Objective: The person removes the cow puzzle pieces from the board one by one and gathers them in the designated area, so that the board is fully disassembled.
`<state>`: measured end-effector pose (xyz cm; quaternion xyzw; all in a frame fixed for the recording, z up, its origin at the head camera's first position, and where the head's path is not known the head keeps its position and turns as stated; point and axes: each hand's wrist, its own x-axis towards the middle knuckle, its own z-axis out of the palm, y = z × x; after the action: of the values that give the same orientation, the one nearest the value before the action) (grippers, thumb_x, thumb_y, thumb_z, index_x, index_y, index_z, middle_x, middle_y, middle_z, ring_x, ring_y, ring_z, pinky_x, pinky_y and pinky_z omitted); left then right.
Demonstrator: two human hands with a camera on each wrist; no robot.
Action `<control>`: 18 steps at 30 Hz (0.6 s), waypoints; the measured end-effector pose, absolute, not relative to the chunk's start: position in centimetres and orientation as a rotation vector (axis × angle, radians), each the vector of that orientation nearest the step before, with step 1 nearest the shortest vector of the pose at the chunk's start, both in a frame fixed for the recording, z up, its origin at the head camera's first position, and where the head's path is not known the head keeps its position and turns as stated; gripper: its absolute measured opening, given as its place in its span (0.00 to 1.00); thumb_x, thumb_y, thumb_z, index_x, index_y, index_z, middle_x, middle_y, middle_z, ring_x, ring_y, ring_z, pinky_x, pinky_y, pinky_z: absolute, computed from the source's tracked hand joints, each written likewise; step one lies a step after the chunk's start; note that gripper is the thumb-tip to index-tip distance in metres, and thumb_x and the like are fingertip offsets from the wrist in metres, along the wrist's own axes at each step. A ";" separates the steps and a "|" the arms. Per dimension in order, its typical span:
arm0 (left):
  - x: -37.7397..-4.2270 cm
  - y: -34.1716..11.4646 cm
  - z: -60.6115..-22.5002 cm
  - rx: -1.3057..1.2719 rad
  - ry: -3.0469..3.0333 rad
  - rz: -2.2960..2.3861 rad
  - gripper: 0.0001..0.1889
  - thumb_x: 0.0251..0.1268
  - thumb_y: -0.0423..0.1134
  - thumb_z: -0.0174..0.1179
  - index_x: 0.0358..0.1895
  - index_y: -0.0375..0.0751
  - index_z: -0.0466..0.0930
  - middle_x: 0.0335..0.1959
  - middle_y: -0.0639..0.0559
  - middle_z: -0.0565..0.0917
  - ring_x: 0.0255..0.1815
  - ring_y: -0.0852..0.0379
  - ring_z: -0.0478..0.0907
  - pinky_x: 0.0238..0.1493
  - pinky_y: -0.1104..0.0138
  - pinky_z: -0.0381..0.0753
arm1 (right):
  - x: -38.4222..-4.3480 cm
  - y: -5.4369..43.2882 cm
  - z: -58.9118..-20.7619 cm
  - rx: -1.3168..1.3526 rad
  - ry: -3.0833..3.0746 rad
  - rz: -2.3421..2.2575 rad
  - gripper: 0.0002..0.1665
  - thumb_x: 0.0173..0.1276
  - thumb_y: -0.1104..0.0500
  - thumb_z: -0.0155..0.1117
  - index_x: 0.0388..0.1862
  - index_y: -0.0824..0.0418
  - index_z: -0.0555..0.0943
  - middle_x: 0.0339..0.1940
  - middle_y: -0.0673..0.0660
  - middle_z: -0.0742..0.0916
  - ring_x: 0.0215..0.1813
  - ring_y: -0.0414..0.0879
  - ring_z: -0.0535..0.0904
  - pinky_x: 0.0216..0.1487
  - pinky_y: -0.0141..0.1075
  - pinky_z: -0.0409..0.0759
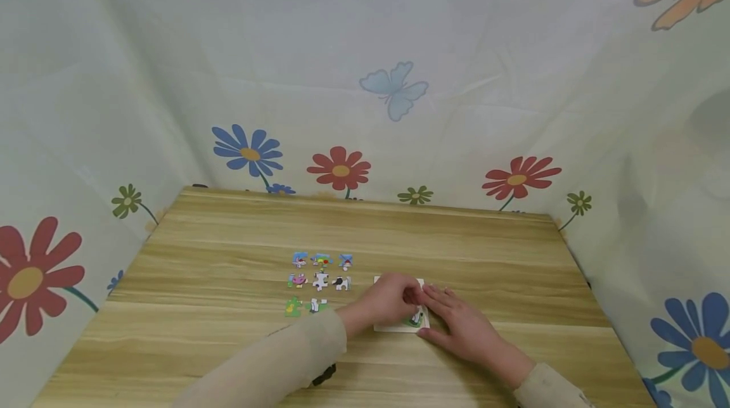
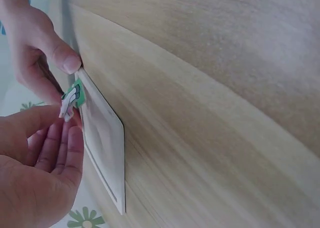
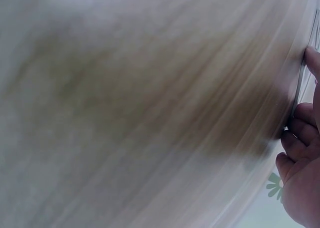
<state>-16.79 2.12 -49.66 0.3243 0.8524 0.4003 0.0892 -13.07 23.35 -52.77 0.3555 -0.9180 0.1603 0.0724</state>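
Observation:
My left hand (image 1: 390, 299) is over a pale puzzle tray (image 1: 390, 329). Between thumb and fingertips it pinches a green-and-white puzzle piece (image 2: 73, 98), tilted up at the tray's right side in the left wrist view. My right hand (image 1: 464, 329) rests along the tray's right edge, fingers stretched toward the far side and thumb at the near corner. In the right wrist view the right hand's fingertips (image 3: 295, 130) touch the tray's edge. Part of the tray is hidden under the left hand.
Left of the tray, several loose puzzle pieces (image 1: 320, 280) lie in rows on the wooden table (image 1: 228, 237). Flowered cloth (image 1: 445, 142) stands behind the table and at both sides. A small black object (image 1: 324, 375) shows by the left sleeve.

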 end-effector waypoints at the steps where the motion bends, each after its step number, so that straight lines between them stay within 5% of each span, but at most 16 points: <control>1: -16.8 2.2 -49.7 0.983 2.529 1.201 0.07 0.50 0.28 0.64 0.31 0.44 0.81 0.27 0.60 0.81 0.28 0.73 0.74 0.33 0.78 0.74 | -13.1 23.3 -52.7 1.069 -2.757 0.485 0.42 0.61 0.38 0.64 0.68 0.59 0.69 0.67 0.58 0.73 0.67 0.52 0.67 0.65 0.53 0.62; 18: -16.6 1.2 -48.8 0.851 2.482 1.324 0.10 0.51 0.26 0.66 0.29 0.46 0.80 0.26 0.60 0.80 0.28 0.70 0.75 0.33 0.77 0.76 | -12.9 23.1 -52.4 1.063 -2.769 0.477 0.43 0.60 0.39 0.65 0.67 0.62 0.69 0.66 0.60 0.73 0.67 0.53 0.67 0.65 0.52 0.61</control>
<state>-16.62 1.19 -48.80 0.2882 0.8401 0.4482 0.1012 -12.92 23.11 -52.40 0.3530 -0.9195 0.1584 0.0689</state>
